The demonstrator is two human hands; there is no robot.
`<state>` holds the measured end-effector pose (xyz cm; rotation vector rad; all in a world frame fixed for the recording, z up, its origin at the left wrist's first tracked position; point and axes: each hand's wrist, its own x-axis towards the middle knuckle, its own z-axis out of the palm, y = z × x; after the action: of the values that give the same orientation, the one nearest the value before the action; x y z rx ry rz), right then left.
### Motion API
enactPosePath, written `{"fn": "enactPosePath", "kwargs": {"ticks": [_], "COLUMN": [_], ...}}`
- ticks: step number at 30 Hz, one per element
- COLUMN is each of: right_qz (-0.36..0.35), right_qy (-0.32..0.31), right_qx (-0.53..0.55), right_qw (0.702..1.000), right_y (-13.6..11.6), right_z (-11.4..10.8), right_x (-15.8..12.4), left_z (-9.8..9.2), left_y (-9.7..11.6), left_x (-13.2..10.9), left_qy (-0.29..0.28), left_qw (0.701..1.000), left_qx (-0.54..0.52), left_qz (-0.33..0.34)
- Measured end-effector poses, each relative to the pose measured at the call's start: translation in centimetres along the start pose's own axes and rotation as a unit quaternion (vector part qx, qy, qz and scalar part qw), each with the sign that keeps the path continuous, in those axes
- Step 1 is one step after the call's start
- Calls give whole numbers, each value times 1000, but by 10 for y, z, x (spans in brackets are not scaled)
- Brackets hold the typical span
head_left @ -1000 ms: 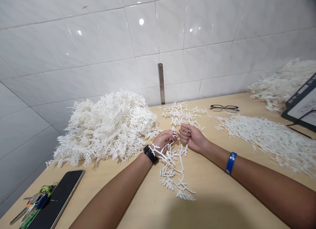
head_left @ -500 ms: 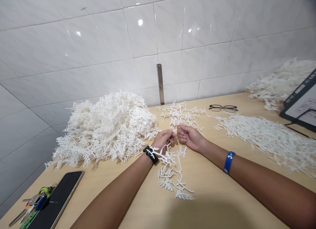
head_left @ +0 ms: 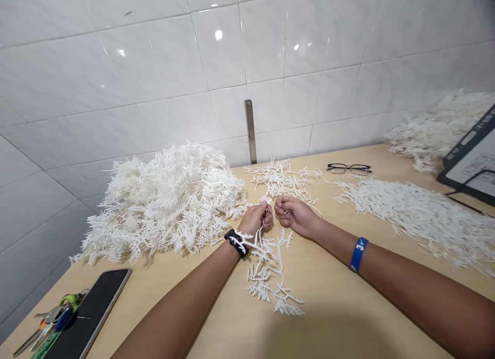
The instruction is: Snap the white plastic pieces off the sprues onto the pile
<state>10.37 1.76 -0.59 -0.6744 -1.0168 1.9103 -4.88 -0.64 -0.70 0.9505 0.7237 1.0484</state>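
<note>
My left hand (head_left: 257, 217) is closed, pinching the stem of a white artificial branch (head_left: 266, 253). The branch's forked twigs hang toward me, over the black wristband and down to the table. Close beside it, my right hand (head_left: 293, 214) is curled shut, with a small pale or shiny bit showing between the fingers; what it is I cannot make out. A narrow gap separates the two hands. Just beyond them lies a loose group of similar white twigs (head_left: 284, 178).
A large heap of white branches (head_left: 166, 199) stands on the left. Flatter white pieces (head_left: 417, 219) spread at right, with another pile (head_left: 441, 127) behind. Eyeglasses (head_left: 349, 169) lie at the back, near a dark-framed panel (head_left: 474, 163). A phone (head_left: 91, 312) and keys (head_left: 56, 315) lie front left.
My hands have drawn slightly apart, and the fingers of my right hand are curled more tightly. The hanging branch has barely moved.
</note>
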Motion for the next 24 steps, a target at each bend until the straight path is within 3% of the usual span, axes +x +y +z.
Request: {"fn": "enactPosePath", "kwargs": {"ticks": [13, 19, 24], "right_qz": [11, 2, 5], "right_qy": [28, -16, -44], "right_qx": [-63, -173, -167], "right_qw": [998, 985, 985], "right_y": [4, 6, 7], "right_z": [11, 10, 6], "right_x": [-1, -3, -3], "left_z": [2, 5, 4], "left_y": [-1, -1, 0], "left_x": [-2, -3, -2], "left_qy": [-1, 16, 20], "left_qw": [999, 998, 998], "left_qx": [46, 64, 56], "left_qz": [4, 0, -11]}}
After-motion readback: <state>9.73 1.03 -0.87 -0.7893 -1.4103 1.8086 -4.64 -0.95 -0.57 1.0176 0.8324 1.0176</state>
